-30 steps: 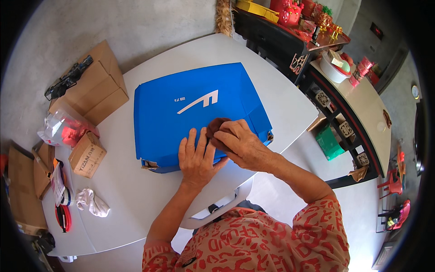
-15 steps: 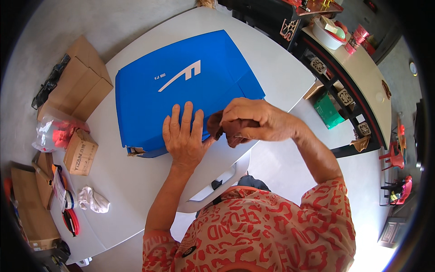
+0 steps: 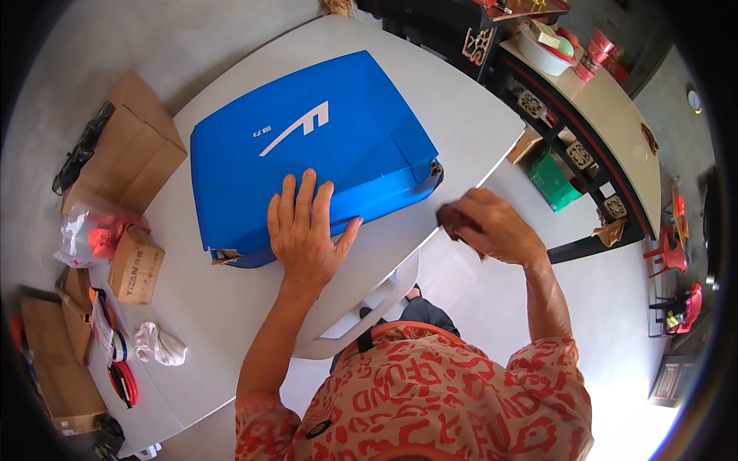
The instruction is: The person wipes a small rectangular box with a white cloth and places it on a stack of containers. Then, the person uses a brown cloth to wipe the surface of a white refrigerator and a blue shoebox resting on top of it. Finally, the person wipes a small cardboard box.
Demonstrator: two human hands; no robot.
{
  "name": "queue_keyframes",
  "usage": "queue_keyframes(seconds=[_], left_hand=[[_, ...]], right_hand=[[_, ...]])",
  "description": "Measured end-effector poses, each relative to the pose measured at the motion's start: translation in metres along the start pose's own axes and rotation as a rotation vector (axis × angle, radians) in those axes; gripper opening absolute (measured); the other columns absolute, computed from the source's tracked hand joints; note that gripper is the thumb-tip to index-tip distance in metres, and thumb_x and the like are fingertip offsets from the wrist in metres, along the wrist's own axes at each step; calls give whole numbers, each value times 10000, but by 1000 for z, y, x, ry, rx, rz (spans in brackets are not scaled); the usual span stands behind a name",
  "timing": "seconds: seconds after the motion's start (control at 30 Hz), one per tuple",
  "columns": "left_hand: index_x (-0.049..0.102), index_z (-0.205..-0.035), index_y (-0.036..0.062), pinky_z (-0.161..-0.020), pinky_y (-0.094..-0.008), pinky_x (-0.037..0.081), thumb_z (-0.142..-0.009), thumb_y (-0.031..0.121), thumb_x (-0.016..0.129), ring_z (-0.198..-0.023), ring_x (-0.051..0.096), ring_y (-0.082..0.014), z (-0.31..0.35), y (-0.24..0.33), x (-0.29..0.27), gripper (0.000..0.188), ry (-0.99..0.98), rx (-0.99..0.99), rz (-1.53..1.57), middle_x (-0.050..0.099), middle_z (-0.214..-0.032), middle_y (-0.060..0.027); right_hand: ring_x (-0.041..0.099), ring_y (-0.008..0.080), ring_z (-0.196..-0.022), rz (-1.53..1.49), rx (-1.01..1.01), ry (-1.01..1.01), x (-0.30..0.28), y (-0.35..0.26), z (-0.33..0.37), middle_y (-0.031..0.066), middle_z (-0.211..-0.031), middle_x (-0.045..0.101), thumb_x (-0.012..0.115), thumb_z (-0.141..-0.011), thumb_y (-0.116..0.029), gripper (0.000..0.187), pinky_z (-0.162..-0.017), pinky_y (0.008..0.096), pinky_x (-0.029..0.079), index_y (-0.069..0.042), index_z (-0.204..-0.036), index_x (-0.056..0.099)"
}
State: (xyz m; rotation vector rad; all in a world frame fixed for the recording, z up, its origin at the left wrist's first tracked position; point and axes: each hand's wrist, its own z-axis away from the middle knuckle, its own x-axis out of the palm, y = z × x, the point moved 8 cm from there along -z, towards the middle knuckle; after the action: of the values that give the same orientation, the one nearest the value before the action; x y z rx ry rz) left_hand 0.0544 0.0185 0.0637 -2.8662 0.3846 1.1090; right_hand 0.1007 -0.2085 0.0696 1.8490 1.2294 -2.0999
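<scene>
The blue box (image 3: 350,157) lies flat on the white surface (image 3: 223,319), in front of the person. Its long way slants: the left end is nearer, and the right end is farther off. The box has a smooth top with a white mark that slants the same way. Its two near corners are torn, and brown shows at the rips.

The left hand (image 3: 302,234) is spread on the near edge of the box, fingers pointing far, thumb out to the right. The right hand (image 3: 496,228) pinches a brown rag (image 3: 459,223), right of the box and apart from it, by the rim of the surface. The rag is dark, crumpled and a bit blurry. It slants from far left to near right.
</scene>
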Motion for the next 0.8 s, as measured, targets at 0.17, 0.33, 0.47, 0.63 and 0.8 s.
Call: queue_keyframes(seconds=[0.17, 0.33, 0.47, 0.63, 0.8], left_hand=[[550, -1220, 115, -1042, -554, 295, -690, 357, 800, -1293, 394, -383, -17, 1, -37, 634, -54, -68, 75, 463, -1368, -184], [528, -1269, 98, -1044, -494, 329, -757, 342, 762, -1302, 375, -363, -8, -70, -83, 613, 113, -353, -35, 394, -1412, -191], [527, -1292, 78, -989, -467, 407, -790, 399, 723, -1272, 410, -357, 23, -131, -66, 628, 72, -735, 395, 382, -1412, -208], [573, -1268, 90, -963, -435, 446, -812, 362, 704, -1225, 470, -354, 37, -140, -53, 547, 141, -866, 547, 410, -1395, -222], [604, -1227, 71, -906, -424, 492, -792, 289, 726, -1175, 518, -351, 38, -138, -51, 501, 197, -833, 591, 435, -1380, -221]], right_hand=[[575, 276, -991, -235, -159, 537, -43, -39, -15, 124, -1082, 555, 638, -823, -48, 307, -824, 373, 529, -57, -1129, 615], [556, 298, -1008, 94, -319, 619, -30, -54, -44, 129, -1128, 541, 690, -777, -27, 360, -823, 387, 529, -31, -1126, 601], [556, 295, -983, 246, -457, 630, -7, -84, -60, 135, -1072, 570, 724, -766, -67, 308, -801, 386, 519, -22, -1056, 628], [547, 281, -1001, 132, -638, 453, 5, -114, -82, 137, -1041, 583, 719, -784, -97, 210, -851, 379, 480, -24, -974, 668], [526, 269, -1012, 20, -715, 293, 20, -126, -123, 132, -1063, 582, 660, -837, -73, 214, -858, 353, 468, -38, -1047, 679]])
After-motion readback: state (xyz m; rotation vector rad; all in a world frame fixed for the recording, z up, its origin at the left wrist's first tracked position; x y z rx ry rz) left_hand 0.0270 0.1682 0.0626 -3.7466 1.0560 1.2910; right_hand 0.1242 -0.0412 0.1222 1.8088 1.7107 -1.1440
